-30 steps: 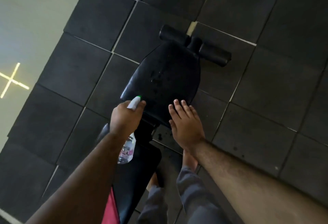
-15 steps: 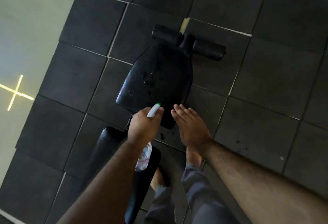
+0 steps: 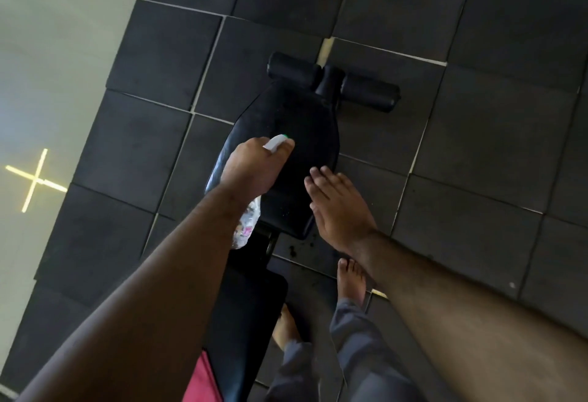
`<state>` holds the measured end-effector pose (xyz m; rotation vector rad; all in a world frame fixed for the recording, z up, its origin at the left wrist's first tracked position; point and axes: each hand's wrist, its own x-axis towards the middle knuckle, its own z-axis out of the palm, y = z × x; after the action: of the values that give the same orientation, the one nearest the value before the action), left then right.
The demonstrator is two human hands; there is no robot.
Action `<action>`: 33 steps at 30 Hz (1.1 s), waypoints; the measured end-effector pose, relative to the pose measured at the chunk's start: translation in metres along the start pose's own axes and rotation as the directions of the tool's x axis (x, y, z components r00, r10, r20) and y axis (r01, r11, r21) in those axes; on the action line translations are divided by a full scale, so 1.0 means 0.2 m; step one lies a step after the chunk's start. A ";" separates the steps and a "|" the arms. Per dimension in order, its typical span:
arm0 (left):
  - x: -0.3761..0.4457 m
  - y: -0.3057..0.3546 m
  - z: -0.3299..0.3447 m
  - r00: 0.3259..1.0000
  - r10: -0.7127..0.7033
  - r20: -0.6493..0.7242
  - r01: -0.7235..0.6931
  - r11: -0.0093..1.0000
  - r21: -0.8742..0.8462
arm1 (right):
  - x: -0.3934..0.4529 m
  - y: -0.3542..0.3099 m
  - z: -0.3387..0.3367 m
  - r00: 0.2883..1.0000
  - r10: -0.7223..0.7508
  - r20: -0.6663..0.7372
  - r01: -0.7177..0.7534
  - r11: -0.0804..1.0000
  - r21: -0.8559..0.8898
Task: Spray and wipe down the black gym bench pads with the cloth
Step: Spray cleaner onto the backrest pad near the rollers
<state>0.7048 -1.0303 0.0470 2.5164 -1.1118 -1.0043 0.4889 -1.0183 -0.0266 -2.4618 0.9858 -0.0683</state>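
Two black padded vinyl surfaces are making up the gym bench: the tapered seat pad (image 3: pixel 286 159) is lying in the middle of the view, its long axis running from near to far and ending at the black foam roller bar (image 3: pixel 334 81), while the back pad (image 3: pixel 241 315) is sitting nearer, partly under the left forearm. The left hand (image 3: pixel 254 167) is hovering over the seat pad's left half, its fingers curling round a clear plastic spray bottle with a white, green-tipped nozzle (image 3: pixel 276 142) that is pointing toward the far end. The right hand (image 3: pixel 337 207) is floating flat and relaxed, fingers straight, holding nothing, just off the pad's near right edge. A pink-red fabric piece (image 3: pixel 203 382), possibly the cloth, is showing at the near edge. Dark rubber floor tiles (image 3: pixel 477 147) are spreading all round. The left hand is judged better placed for spraying, since the pad stretches directly ahead of its nozzle.
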 end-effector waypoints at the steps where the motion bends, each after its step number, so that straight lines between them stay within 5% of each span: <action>1: -0.03 -0.06 -0.01 1.000 -0.008 -0.018 0.008 1.000 0.023 | 0.05 0.00 -0.02 1.000 0.024 0.012 -0.024 1.000 -0.015; 6: -0.24 -0.32 0.01 0.998 -0.056 -0.027 0.058 0.994 0.090 | 0.15 0.02 -0.06 0.996 0.050 0.080 -0.046 0.998 -0.048; 12: -0.14 -0.36 -0.09 0.983 -0.183 -0.015 0.175 0.957 -0.233 | 0.16 0.01 -0.05 0.993 0.081 0.087 -0.080 0.997 -0.019; 22: 0.22 -0.13 -0.30 0.996 -0.081 -0.029 0.073 0.974 -0.214 | 0.17 0.00 -0.03 0.985 0.126 0.119 -0.119 0.991 -0.062; 33: -0.07 -0.50 -0.20 0.975 -0.174 -0.139 0.110 0.918 -0.381 | 0.14 -0.10 -0.03 0.983 0.170 0.074 -0.160 0.979 -0.128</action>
<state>0.7822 -0.9536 0.0392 2.3412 -0.6258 -0.9116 0.5205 -1.0270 -0.0171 -2.4576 1.1843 0.1544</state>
